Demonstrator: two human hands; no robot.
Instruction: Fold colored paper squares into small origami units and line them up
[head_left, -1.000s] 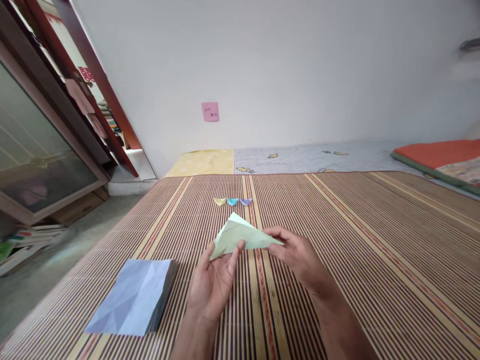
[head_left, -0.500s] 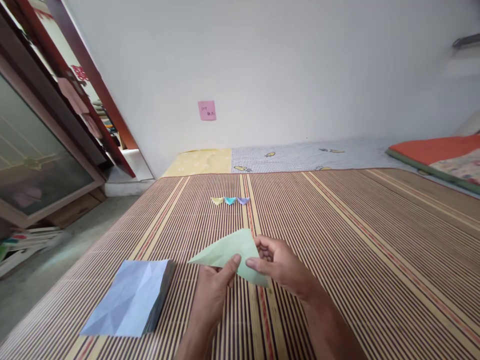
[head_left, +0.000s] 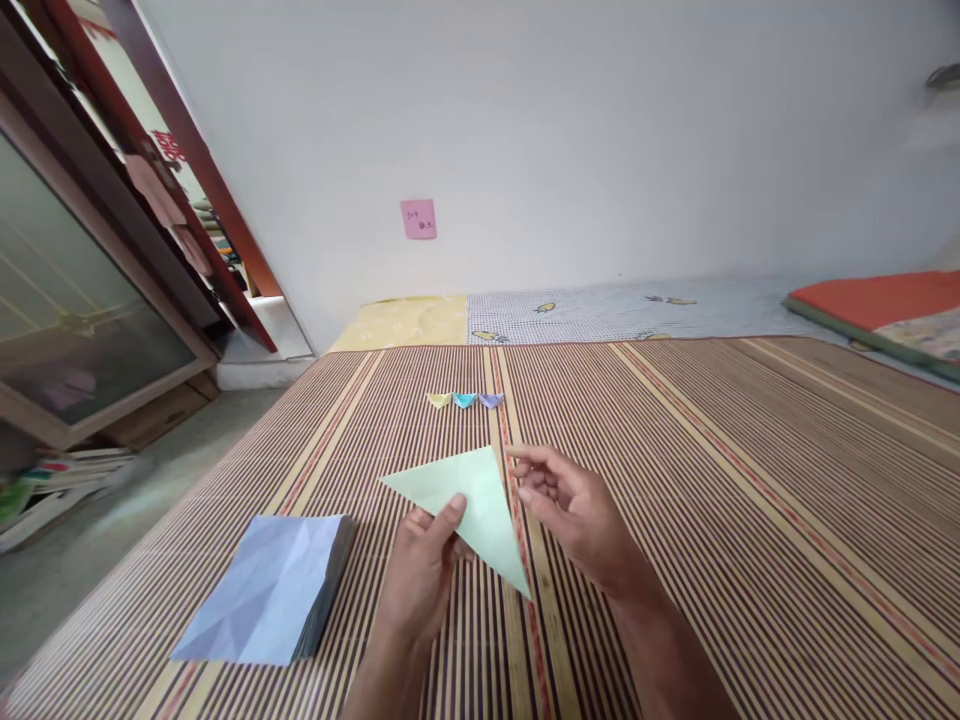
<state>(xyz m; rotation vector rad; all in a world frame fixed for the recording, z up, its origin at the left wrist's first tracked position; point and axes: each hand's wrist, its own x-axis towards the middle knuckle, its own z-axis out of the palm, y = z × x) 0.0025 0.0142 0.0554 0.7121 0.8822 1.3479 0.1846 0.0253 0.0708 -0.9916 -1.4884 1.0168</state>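
Note:
A pale green paper folded into a triangle (head_left: 472,500) is held just above the striped bamboo mat (head_left: 675,480). My left hand (head_left: 424,575) pinches its lower left edge, thumb on top. My right hand (head_left: 574,510) hovers at the triangle's right edge with fingers spread and slightly curled, holding nothing. A stack of square papers with a creased light blue sheet on top (head_left: 266,590) lies on the mat to the left of my left hand.
Three small folded paper pieces, yellow (head_left: 439,400), cyan (head_left: 464,400) and purple (head_left: 491,400), sit in a row farther up the mat. A pink note (head_left: 418,218) sticks to the wall. A glass-fronted cabinet (head_left: 67,300) stands left, an orange cushion (head_left: 877,300) far right.
The green triangle was turned and lowered flat toward the mat. My right hand let go of it and opened beside it; my left hand kept its pinch.

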